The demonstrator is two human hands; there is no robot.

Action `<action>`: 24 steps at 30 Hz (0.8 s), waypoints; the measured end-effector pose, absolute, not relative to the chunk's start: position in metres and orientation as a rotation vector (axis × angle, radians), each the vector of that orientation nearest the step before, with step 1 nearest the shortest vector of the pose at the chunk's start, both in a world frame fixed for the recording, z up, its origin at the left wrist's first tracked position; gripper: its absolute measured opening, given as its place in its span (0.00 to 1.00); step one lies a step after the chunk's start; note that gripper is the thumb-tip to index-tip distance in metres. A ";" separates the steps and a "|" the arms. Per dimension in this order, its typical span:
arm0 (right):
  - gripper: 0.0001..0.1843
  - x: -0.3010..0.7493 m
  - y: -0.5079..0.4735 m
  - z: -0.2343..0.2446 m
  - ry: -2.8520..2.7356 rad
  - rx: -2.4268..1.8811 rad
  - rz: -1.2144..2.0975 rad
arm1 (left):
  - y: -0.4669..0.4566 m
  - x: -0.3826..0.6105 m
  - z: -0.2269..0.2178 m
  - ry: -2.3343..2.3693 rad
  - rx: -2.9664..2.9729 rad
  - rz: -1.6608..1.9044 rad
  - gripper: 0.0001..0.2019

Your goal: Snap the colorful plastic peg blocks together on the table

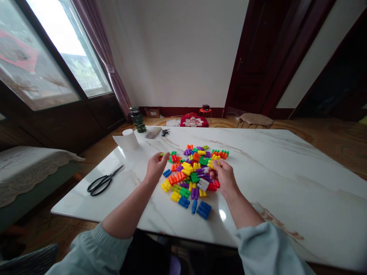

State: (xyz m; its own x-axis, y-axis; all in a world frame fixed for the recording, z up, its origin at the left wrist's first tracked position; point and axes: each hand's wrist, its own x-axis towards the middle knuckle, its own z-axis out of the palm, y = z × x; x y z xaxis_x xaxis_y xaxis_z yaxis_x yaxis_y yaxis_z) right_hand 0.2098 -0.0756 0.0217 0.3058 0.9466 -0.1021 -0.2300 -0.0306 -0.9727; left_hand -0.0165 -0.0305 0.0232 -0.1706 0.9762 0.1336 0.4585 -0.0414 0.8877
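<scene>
Over the pile (189,172), left hand (156,168), right hand (225,177) pinching blocks (212,164)

pale green sleeves (91,244) with gathered cuffs reach past the table edge (77,214), dark trousers (149,256) show beneath it, and the left hand (156,168) and right hand (226,179) are bare.

- The building blocks (195,177) by my hands are smooth, glossy plastic.
- The tabletop (286,183) is polished, veined white marble.
- The scissors (97,186) at my left have matt black plastic handles and dark metal blades.
- The roll of paper towel (129,139) at the far left is soft, matt paper.
- My sleeves (91,248) are matt cloth.
</scene>
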 end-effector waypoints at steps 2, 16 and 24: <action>0.14 0.219 -0.072 0.016 -0.861 -1.330 1.046 | -0.032 -0.022 0.023 1.674 1.574 1.095 0.23; 0.20 0.186 -0.082 0.019 -1.843 -1.588 0.523 | -0.049 0.007 0.016 1.383 1.717 0.568 0.25; 0.08 0.182 -0.082 0.018 -1.910 -1.506 0.601 | -0.055 0.007 0.023 1.283 1.665 0.546 0.25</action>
State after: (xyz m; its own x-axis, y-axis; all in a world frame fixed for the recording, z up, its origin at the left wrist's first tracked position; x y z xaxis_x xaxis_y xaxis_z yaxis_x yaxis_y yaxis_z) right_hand 0.1817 -0.0824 0.0179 -0.1528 0.9692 0.1929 0.6842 0.2447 -0.6870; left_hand 0.0070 -0.0546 0.0230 0.3548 0.9164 -0.1852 0.5017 -0.0194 0.8648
